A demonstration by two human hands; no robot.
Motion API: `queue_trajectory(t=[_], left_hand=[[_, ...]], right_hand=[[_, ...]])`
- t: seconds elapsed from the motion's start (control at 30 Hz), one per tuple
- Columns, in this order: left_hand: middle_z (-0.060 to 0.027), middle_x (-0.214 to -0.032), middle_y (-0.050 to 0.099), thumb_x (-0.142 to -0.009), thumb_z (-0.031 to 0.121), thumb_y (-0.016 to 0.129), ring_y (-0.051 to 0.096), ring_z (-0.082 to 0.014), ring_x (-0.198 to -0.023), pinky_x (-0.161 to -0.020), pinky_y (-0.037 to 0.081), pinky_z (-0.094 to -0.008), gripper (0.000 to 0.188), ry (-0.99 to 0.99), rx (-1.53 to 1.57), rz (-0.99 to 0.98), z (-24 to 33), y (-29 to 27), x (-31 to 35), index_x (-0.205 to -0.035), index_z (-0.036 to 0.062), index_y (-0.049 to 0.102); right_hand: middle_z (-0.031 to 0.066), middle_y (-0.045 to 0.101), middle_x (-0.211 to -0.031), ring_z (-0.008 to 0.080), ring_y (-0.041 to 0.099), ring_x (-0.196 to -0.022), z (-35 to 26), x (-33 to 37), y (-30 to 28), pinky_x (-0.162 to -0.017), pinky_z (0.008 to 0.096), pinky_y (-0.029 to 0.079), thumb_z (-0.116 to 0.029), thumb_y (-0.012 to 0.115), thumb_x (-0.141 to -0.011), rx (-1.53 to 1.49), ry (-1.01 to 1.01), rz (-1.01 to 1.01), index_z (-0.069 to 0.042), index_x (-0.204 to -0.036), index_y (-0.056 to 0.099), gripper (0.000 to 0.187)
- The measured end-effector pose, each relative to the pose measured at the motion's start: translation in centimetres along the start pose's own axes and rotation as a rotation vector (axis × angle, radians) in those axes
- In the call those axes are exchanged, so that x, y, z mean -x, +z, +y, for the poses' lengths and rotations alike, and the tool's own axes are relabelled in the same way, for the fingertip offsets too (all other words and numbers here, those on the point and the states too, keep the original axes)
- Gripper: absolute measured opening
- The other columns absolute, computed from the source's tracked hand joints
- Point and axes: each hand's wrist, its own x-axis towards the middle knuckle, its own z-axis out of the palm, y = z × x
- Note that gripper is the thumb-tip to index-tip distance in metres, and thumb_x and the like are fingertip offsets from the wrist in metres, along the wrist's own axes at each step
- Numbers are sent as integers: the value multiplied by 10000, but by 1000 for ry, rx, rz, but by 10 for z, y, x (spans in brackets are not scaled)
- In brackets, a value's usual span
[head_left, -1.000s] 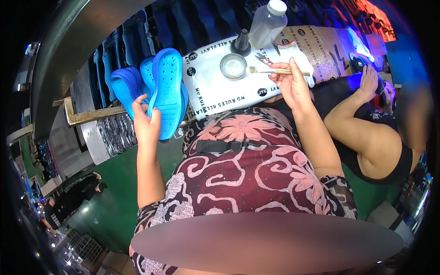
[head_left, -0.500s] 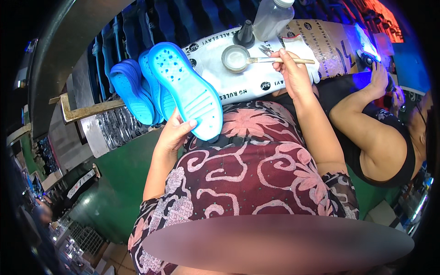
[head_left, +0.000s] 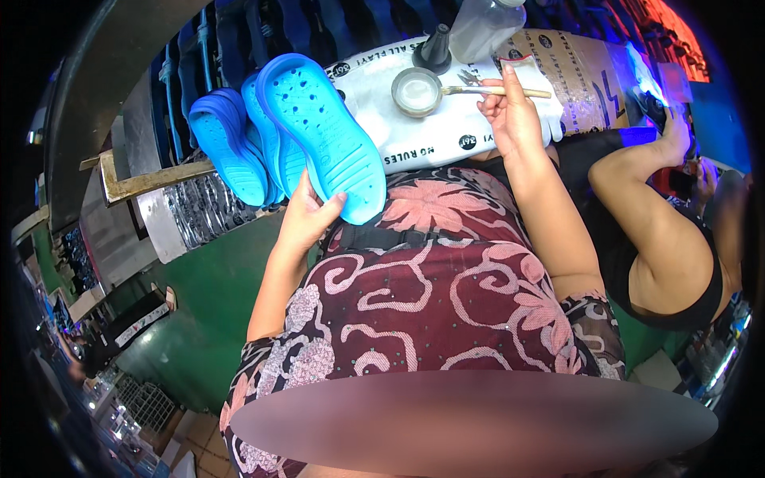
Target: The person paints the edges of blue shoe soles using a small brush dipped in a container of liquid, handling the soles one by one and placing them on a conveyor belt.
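Note:
A bright blue shoe sole (head_left: pixel 323 127) with holes and ridges on its inner face is gripped at its near end by my left hand (head_left: pixel 312 213), thumb on top. Closed around the wooden handle of a brush (head_left: pixel 522 92), my right hand (head_left: pixel 512 111) is over the right part of the table. The bristle end of the brush reaches the rim of a small round bowl (head_left: pixel 416 92) of whitish, clear-looking liquid. More blue soles (head_left: pixel 231 147) lean together just left of the held one.
Behind the bowl stand a black nozzle-topped bottle (head_left: pixel 433 49) and a clear plastic bottle (head_left: pixel 484 28). Printed white wrapping (head_left: pixel 446 143) covers the table. Dark blue strips hang along the far side. A co-worker's bare arm (head_left: pixel 637 171) is close by on the right.
The held sole has tilted, its inner face now turned slightly away. My right hand has shifted slightly relative to the bowl, with the brush still at its rim.

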Motion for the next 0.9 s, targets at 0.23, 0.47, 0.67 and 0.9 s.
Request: queue_trajectory(t=[0.23,0.47,0.67,0.9], left_hand=[[-153,-1235,506,-790,93,638,507,-206,-1123,-986,381,-347,679,-4,-67,-51,0,-4,3,-1351,-50,282],[-161,-1225,510,-799,112,622,514,-215,-1118,-974,391,-352,648,189,-54,82,7,2,-10,-1338,-42,297],[-166,-1194,535,-805,95,605,544,-218,-1084,-959,410,-349,635,242,-94,159,7,13,-24,-1337,-58,295],[-185,-1095,605,-796,126,606,605,-229,-990,-887,461,-343,610,278,-263,263,-1,14,-26,-1310,-59,333]], right_hand=[[30,535,-592,111,507,-564,0,5,0,-603,216,430,-407,600,-889,-107,67,26,43,-873,636,452],[40,621,-723,93,540,-656,0,10,14,-630,224,431,-294,603,-899,394,-386,-231,8,-891,667,309],[37,638,-731,97,568,-706,11,-2,30,-657,221,432,-252,619,-882,723,-546,-298,-19,-826,681,248],[72,654,-707,137,586,-616,33,-24,34,-595,270,452,-268,656,-833,824,-611,-275,-20,-807,684,250]])
